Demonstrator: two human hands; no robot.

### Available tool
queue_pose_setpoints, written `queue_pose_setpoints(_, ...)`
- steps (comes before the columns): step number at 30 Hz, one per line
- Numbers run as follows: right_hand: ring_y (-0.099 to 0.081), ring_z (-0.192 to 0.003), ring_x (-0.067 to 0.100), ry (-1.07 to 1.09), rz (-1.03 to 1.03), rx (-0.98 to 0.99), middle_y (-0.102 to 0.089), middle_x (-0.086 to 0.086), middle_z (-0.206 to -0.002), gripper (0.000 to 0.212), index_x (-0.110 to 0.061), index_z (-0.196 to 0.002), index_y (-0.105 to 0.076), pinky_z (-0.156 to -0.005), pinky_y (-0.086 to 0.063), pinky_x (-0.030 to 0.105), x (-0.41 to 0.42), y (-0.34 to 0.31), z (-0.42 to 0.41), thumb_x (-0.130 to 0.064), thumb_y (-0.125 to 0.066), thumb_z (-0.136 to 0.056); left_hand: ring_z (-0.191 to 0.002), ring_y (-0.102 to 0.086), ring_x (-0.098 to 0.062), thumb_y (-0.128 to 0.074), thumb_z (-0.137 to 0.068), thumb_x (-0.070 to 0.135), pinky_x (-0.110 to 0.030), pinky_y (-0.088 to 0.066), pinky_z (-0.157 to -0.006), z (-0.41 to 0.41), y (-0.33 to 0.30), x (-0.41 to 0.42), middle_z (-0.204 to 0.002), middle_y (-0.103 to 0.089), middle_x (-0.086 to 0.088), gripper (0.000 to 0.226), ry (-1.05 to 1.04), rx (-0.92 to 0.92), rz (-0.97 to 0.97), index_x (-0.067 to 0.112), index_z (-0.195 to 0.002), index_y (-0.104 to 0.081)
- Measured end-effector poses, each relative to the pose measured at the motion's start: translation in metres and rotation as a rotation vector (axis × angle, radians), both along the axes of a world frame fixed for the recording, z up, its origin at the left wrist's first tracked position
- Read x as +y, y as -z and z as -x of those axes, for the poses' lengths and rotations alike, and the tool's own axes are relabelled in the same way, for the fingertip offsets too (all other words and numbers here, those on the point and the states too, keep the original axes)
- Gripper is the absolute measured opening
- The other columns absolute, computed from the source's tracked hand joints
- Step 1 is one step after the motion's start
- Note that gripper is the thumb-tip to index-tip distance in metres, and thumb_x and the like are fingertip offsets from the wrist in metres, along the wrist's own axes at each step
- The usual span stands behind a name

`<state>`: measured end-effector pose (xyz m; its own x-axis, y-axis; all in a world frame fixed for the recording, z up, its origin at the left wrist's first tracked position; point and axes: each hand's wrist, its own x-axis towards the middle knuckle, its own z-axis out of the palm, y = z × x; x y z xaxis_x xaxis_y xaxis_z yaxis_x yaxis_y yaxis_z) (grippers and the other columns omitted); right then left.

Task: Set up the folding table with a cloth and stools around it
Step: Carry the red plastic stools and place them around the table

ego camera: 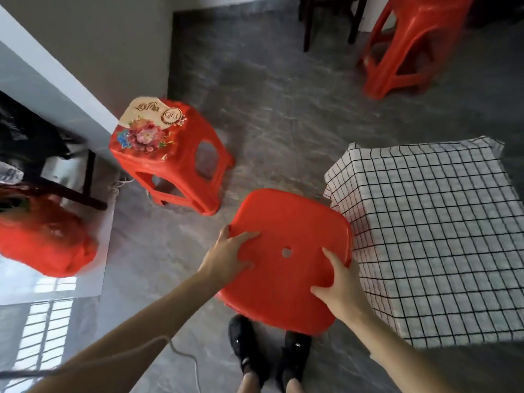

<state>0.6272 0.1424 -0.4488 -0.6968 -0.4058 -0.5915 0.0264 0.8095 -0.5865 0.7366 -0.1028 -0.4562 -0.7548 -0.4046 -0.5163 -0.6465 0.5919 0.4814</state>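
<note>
I am looking down on a grey marbled floor [283,114], which is taking up most of the view. At the right, the tabletop is sitting under a white cloth [431,236] with a black grid; the cloth is hanging down over the near left side, and I cannot see the table frame beneath it.

Just beside the cloth's left edge, a plain red stool [289,256] with a small round hole in its seat is being held by both of my hands. I cannot tell whether its legs are touching the floor, since the seat is hiding them. A second red stool with a flower print on its seat [167,154] is standing on the floor further left, apart from the tabletop. A taller red stool [408,46] is standing well away at the upper right, beside dark chair legs [309,26].

A red plastic bag [45,239] is lying at the far left.

My left hand [229,253] is gripping the seat's left edge, fingers spreading over the top. My right hand [340,285] is grasping the near right edge, thumb lying on the seat. My black shoes [246,347] are showing directly below the stool.
</note>
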Motion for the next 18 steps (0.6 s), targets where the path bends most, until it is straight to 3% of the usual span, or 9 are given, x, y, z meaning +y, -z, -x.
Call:
queue_pose_setpoints(5, -0.043, -0.127, 0.020, 0.036, -0.027, -0.023, -0.026, 0.007, -0.145, 0.086, -0.033, -0.149, -0.033, -0.106, -0.039, 0.033, -0.014, 0.069, -0.003, -0.026, -0.080, -0.077, -0.140, -0.033, -0.033, -0.082, -0.071, 0.025, -0.036, -0.038, -0.109, 0.007, 0.076, -0.019, -0.154, -0.020, -0.020, 0.082, 0.052, -0.024, -0.015, 0.048, -0.140, -0.044)
queue_pose_setpoints(8, -0.045, -0.127, 0.022, 0.071, -0.057, -0.102, -0.029, 0.010, -0.144, 0.086, -0.032, -0.148, -0.035, -0.108, -0.039, 0.036, -0.019, 0.102, -0.008, -0.032, -0.080, -0.075, -0.137, -0.038, -0.032, -0.078, -0.069, 0.016, -0.036, -0.039, -0.109, 0.006, 0.116, -0.031, -0.154, -0.021, -0.019, 0.078, 0.082, -0.012, -0.078, 0.048, -0.135, -0.051)
queue_pose_setpoints(13, -0.044, -0.129, 0.022, 0.060, -0.064, -0.096, -0.028, 0.012, -0.144, 0.078, -0.031, -0.144, -0.042, -0.112, -0.035, 0.032, -0.027, 0.134, -0.014, -0.033, -0.078, -0.075, -0.140, -0.036, -0.033, -0.073, -0.072, 0.002, -0.024, -0.032, -0.112, 0.013, 0.157, -0.047, -0.152, -0.027, -0.023, 0.070, 0.080, 0.068, -0.081, 0.037, -0.131, -0.058)
queue_pose_setpoints(15, -0.045, -0.127, 0.023, 0.032, -0.099, -0.092, -0.032, 0.012, -0.142, 0.075, -0.029, -0.144, -0.041, -0.110, -0.036, 0.032, -0.030, 0.136, -0.009, -0.030, -0.075, -0.077, -0.141, -0.033, -0.035, -0.072, -0.073, 0.000, -0.028, -0.032, -0.112, 0.019, 0.158, -0.051, -0.156, -0.021, -0.022, 0.072, 0.116, 0.070, -0.023, 0.034, -0.134, -0.056)
queue_pose_setpoints(18, -0.047, -0.125, 0.026, -0.070, -0.196, -0.090, -0.030, 0.013, -0.145, 0.078, -0.028, -0.147, -0.035, -0.106, -0.042, 0.036, -0.034, 0.127, -0.001, -0.029, -0.072, -0.079, -0.143, -0.026, -0.031, -0.068, -0.072, 0.003, -0.044, -0.040, -0.108, 0.023, 0.143, -0.045, -0.163, -0.007, -0.002, 0.079, 0.252, 0.009, 0.129, 0.041, -0.139, -0.049)
